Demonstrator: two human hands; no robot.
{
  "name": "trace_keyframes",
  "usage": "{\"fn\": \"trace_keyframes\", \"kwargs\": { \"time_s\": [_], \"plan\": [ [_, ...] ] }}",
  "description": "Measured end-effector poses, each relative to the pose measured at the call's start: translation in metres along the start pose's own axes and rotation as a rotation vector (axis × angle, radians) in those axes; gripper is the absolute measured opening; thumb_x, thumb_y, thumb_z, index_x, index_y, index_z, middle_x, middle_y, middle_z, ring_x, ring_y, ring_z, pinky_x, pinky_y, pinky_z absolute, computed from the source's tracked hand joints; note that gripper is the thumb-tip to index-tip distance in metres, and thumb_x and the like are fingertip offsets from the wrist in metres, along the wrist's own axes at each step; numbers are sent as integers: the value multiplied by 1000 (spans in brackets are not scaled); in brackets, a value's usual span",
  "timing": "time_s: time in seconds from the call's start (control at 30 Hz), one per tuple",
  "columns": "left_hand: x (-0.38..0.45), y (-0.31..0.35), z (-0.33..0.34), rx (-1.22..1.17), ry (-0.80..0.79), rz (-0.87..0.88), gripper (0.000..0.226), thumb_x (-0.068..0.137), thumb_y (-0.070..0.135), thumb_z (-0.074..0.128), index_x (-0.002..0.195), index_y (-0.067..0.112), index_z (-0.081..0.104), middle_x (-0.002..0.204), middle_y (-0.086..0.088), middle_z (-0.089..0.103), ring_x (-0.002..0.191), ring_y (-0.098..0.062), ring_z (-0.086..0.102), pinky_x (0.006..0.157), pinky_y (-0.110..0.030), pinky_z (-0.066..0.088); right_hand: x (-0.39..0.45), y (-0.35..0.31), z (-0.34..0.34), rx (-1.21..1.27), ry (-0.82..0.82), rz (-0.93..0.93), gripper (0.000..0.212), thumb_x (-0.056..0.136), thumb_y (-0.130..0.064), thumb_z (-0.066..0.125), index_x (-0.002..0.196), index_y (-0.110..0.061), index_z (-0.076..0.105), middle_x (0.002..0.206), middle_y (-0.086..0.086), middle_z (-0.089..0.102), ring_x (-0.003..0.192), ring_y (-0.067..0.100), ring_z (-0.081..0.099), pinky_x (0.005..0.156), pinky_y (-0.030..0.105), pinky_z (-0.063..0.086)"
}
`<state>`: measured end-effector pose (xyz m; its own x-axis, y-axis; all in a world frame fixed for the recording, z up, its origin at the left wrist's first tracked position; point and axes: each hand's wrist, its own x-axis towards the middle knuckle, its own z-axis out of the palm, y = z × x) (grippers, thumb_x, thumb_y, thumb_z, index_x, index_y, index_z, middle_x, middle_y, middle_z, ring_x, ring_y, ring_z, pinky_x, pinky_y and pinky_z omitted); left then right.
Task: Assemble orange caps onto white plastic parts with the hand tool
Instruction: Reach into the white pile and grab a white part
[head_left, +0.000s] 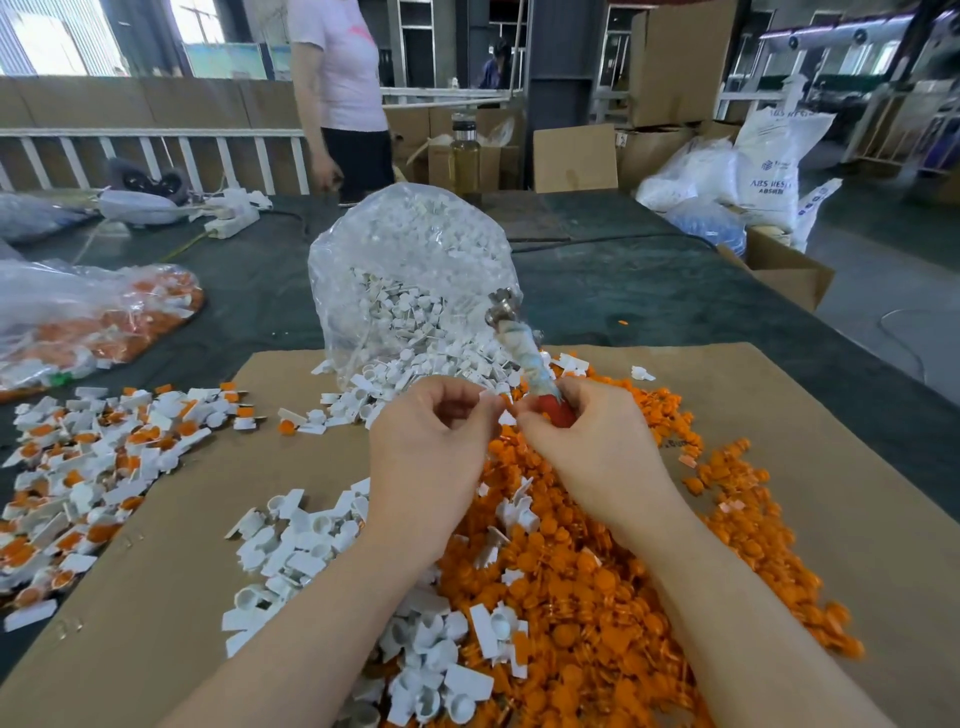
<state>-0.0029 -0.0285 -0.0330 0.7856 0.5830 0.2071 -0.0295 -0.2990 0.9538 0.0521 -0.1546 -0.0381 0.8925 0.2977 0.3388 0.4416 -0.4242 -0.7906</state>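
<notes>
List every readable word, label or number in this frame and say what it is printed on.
"ABS RESIN": white sack at the far right, last letters partly cut off.
Smaller line and logo on that sack: too blurred to read.
Blue print on the neighbouring sack: too small.
Print on the cardboard sheet: hidden, unreadable.

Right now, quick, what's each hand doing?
Left hand: pinching a white part.
Right hand: gripping the tool, red end in the fingers.

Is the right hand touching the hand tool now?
Touching. In the head view the right hand curls its fingers round the red grip of the hand tool, no gap between them.
</notes>
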Motion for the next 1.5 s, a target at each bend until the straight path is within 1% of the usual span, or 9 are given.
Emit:
{"fn": "trace_keyframes", "kwargs": {
  "time_s": [0.1,0.3,0.47,0.63,0.77,0.83,1.0,1.27,1.5],
  "plan": [
    [3,0,-1,-156,-21,-87,8,87,21,73,81,20,69,66,5,72,69,-13,72,69,-27,56,0,3,-5,241,-100,88,24,89,-29,62,89,-5,65,55,-5,43,47,7,37,50,30,34],
    [1,3,-2,-385,-22,-138,7,91,10,68,84,12,68,64,4,70,63,-9,69,57,-11,51,1,6,-15,234,-284,112,13,82,-28,63,90,-17,66,61,-12,50,57,9,47,60,35,39],
    [0,4,-1,-278,10,-83,6,89,16,71,83,16,68,64,7,71,66,-10,71,61,-15,54,-2,1,-6,155,-107,-39,16,92,-28,63,82,-15,61,54,-11,47,49,5,42,52,28,39],
    [-4,2,1,-111,39,14,9,87,25,73,80,23,68,68,4,71,66,-13,68,61,-24,56,-4,-6,2,54,77,-173,13,87,-26,71,82,-27,59,64,-37,55,61,-11,54,55,4,37],
    [-7,1,3,-69,47,42,8,87,27,72,81,26,67,63,8,67,51,-4,57,54,-27,55,-3,-4,5,30,112,-166,11,86,-28,71,84,-27,61,65,-38,55,62,-12,54,55,3,37],
    [-7,2,3,-57,58,70,8,87,27,73,81,26,67,63,8,66,50,1,54,52,-16,49,-3,-3,5,58,109,-156,8,87,-28,71,86,-26,63,65,-36,56,62,-11,55,55,4,37],
    [-10,5,2,-18,76,130,9,86,29,73,80,29,66,70,10,68,68,0,63,59,-7,46,-3,-3,4,110,106,-124,7,87,-29,70,84,-25,65,61,-25,58,57,-4,54,52,10,38],
    [-11,3,2,25,76,178,10,87,28,72,81,31,65,70,13,66,70,3,61,61,-7,45,-4,-5,1,76,84,-139,10,87,-29,70,84,-32,60,65,-33,58,60,-8,55,54,7,38],
    [-9,1,3,46,64,172,10,88,26,70,80,30,64,70,13,66,68,1,61,60,-8,45,-3,-5,0,-28,116,-148,12,86,-32,71,92,-23,67,63,-17,56,63,-5,55,54,9,36]
  ]
}}
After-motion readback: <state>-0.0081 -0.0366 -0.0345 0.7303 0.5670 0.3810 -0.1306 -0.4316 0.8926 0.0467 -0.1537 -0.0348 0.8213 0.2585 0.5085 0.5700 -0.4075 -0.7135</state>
